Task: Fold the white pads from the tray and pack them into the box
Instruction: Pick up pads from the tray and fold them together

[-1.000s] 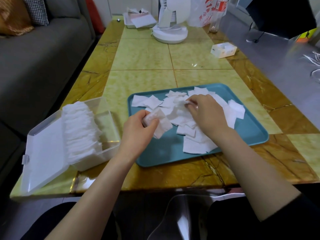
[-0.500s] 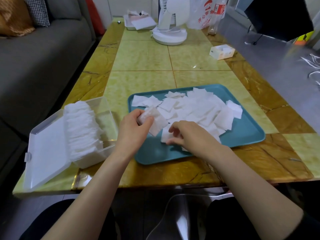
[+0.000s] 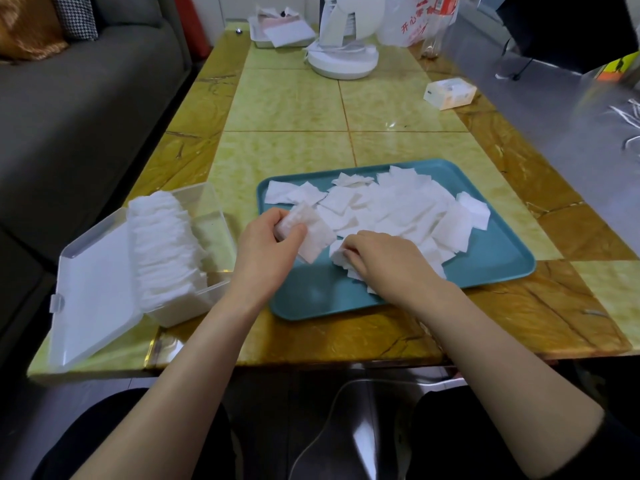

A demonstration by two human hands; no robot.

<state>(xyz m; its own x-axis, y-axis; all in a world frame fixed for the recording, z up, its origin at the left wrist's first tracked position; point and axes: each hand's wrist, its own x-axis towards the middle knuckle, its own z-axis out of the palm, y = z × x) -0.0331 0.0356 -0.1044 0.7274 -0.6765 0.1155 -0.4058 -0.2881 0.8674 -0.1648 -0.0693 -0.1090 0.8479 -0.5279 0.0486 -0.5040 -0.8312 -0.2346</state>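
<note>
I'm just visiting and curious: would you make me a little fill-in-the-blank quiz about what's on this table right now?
1. The loose white pads lie on a tray coloured ____.
2. The clear box sits to the ____ of the tray, its lid open.
3. The ____ hand holds a few pads above the tray.
4. The right hand rests on the pads in the ____.

Missing words: teal; left; left; tray
</note>
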